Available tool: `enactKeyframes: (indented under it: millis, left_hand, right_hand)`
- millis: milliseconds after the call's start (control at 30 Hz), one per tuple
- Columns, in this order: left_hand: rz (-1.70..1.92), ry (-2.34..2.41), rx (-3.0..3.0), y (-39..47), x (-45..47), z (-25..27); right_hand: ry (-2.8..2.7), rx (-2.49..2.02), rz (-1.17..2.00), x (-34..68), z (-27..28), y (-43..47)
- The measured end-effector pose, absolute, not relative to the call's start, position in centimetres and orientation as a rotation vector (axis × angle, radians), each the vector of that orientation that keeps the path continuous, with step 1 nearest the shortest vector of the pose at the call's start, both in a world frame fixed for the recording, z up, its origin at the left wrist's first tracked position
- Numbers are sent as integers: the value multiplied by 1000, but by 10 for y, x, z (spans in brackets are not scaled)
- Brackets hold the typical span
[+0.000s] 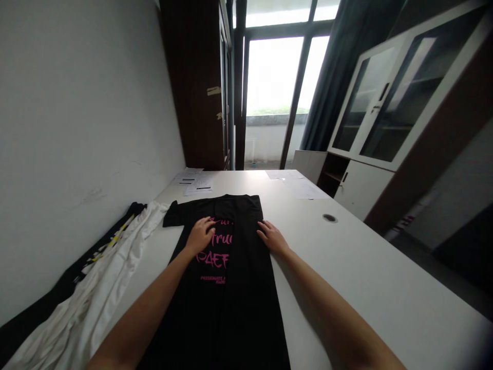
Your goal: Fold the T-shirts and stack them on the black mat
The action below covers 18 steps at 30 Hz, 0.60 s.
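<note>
A black T-shirt (246,288) with pink lettering lies on the white table, its right side folded inward over part of the print. One short sleeve sticks out at the upper left. My left hand (201,234) rests on the shirt's chest beside the lettering, palm down, fingers extended. At the folded right edge, my right hand (272,236) touches the cloth with its fingertips, the thumb apart from the fingers. Neither hand grips the fabric. The shirt's lower end runs out of view at the bottom.
White garments (111,267) and a dark garment (61,288) lie along the wall at left. Papers (198,182) are at the far left of the table (362,277), more sheets (304,187) at the far right. A cable hole (330,218) is near the right edge; cabinets (370,113) stand beyond.
</note>
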<state>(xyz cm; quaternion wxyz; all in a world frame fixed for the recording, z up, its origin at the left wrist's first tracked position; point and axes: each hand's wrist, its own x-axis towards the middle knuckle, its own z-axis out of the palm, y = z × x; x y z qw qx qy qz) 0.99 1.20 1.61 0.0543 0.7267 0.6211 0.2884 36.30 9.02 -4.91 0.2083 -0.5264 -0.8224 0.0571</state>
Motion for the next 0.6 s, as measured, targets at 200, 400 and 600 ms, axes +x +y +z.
enactKeyframes:
  millis: [200, 400, 600]
  left_hand:
    - [1033, 2466, 1496, 29, -102, 8]
    - [948, 2526, 1165, 48, -140, 0]
    - [1065, 2307, 1076, 91, -132, 27]
  right_hand:
    - [-2390, -1297, 259, 323, -30, 70]
    - [-2473, -1189, 351, 308, -28, 56]
    - [-2446, -1179, 354, 310, -29, 54]
